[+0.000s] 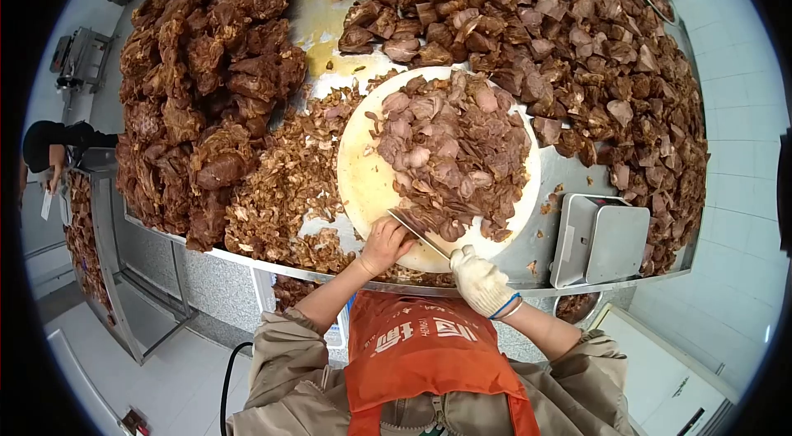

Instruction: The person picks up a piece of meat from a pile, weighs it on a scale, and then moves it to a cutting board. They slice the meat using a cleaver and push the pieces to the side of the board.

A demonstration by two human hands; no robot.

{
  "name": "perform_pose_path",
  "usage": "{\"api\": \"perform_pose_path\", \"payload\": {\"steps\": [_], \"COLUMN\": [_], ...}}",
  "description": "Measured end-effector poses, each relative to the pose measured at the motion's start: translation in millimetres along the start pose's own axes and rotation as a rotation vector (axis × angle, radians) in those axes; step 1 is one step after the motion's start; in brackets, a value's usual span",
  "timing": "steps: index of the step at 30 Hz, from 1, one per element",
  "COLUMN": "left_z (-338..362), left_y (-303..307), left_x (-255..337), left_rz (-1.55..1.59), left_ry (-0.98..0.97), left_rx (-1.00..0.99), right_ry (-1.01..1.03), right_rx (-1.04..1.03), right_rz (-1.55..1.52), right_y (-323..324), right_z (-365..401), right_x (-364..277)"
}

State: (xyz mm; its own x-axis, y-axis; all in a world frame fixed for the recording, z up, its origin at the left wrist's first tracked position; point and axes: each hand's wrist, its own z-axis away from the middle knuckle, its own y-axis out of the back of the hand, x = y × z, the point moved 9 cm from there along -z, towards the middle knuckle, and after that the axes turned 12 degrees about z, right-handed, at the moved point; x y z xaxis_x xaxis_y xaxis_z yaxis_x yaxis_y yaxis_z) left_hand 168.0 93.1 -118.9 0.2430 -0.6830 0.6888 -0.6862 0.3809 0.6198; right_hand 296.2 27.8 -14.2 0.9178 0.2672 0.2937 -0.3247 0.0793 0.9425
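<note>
A round white cutting board [356, 180] lies on the metal table, with a heap of sliced brown meat [450, 147] on it. My right hand [483, 279], in a white knitted glove, is closed round the handle of a knife [419, 234] at the board's near edge. The blade points up and left, toward my left hand. My bare left hand [386, 245] rests on the board's near left edge, by the blade tip. Its fingers are bent together; whether anything is under them is hidden.
Large meat chunks [214, 81] are piled at the left, with small scraps [285, 180] beside the board. Cut pieces [577, 48] cover the right side. A scale [606, 242] stands at the front right. Another person [58, 151] is at the far left.
</note>
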Motion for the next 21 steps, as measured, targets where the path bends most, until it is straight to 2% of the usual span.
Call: {"api": "perform_pose_path", "payload": {"steps": [2,3,5,6,7,9,11,13,15,16,18,19,21], "left_z": [1.2,-0.9,2.5,-0.6,2.8,-0.2,-1.6,1.2,-0.3,-3.0,-7.5,-8.0,-1.5], "left_y": [-1.8,-1.8,-1.5,0.8,0.8,4.3,7.2,3.5,4.1,5.4,7.6,7.5,3.1], "left_x": [-1.4,-3.3,-3.6,-1.1,1.9,0.1,4.1,0.9,0.2,1.4,4.6,1.7,0.4], "left_rz": [0.002,-0.002,0.017,0.022,0.03,0.024,-0.006,0.029,0.027,0.03,0.029,0.023,0.011], "left_ry": [0.002,0.003,0.023,0.014,0.009,-0.016,-0.024,-0.008,-0.009,-0.006,-0.021,-0.021,-0.012], "left_rx": [0.003,0.008,-0.031,-0.021,-0.028,0.007,0.03,0.018,0.02,0.021,0.012,0.016,-0.003], "right_ry": [-0.042,-0.053,-0.118,-0.179,-0.167,-0.146,-0.003,-0.013,-0.038,-0.004,-0.084,-0.107,-0.122], "right_rx": [-0.002,-0.026,0.022,-0.119,-0.134,-0.092,-0.101,-0.129,-0.162,-0.128,-0.041,-0.122,-0.096], "right_rz": [-0.088,-0.029,-0.321,-0.413,-0.432,-0.457,-0.056,-0.096,-0.266,-0.107,-0.187,-0.211,-0.305], "right_y": [-7.5,-7.7,-38.2,-45.8,-44.8,-37.0,-17.2,-5.8,-8.6,-7.2,-31.7,-39.7,-45.5], "right_z": [-20.5,-41.4,-47.3,-46.3,-40.9,-35.1,-11.2,-3.9,-4.2,-12.2,-34.6,-46.2,-51.0], "right_x": [-9.0,-17.1,-27.1,-24.6,-24.3,-12.1,-12.4,-2.5,-0.1,-7.8,-22.6,-30.1,-27.0]}}
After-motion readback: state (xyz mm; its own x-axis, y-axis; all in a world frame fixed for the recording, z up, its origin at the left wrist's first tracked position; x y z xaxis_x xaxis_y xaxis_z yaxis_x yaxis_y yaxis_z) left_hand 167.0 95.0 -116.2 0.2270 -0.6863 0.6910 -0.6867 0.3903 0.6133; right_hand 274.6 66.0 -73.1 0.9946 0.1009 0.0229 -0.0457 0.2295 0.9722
